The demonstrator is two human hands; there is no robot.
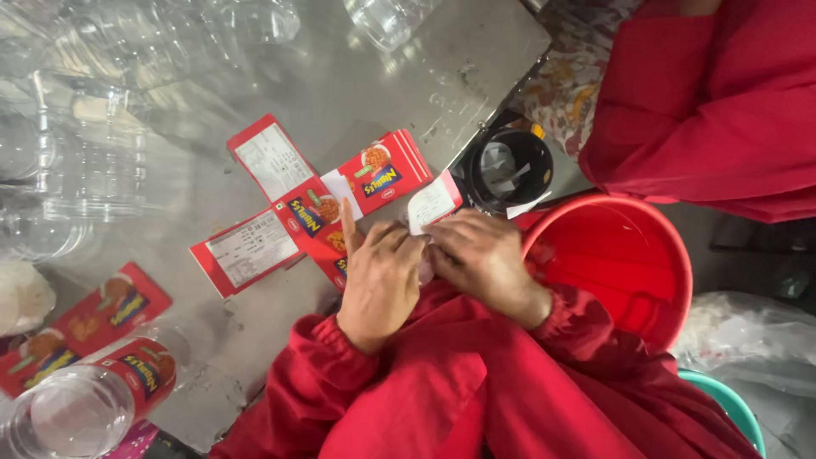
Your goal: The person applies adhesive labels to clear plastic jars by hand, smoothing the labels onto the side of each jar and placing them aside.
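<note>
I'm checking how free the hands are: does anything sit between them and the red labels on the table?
Nothing visible does: the left hand and right hand already rest at the near edge of the red labels.

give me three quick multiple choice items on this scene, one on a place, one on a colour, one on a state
1. Where is the red bucket?
A. right of the hands
B. on the metal table
C. left of the jars

2. What colour are the person's sleeves?
A. blue
B. red
C. white

3. How do the flat labels lie?
A. rolled up
B. stacked in the bucket
C. spread flat on the metal table

Answers: 1 A, the bucket sits beside the right hand. 2 B, both cuffs are red. 3 C, they lie fanned out just above the left hand.
</note>
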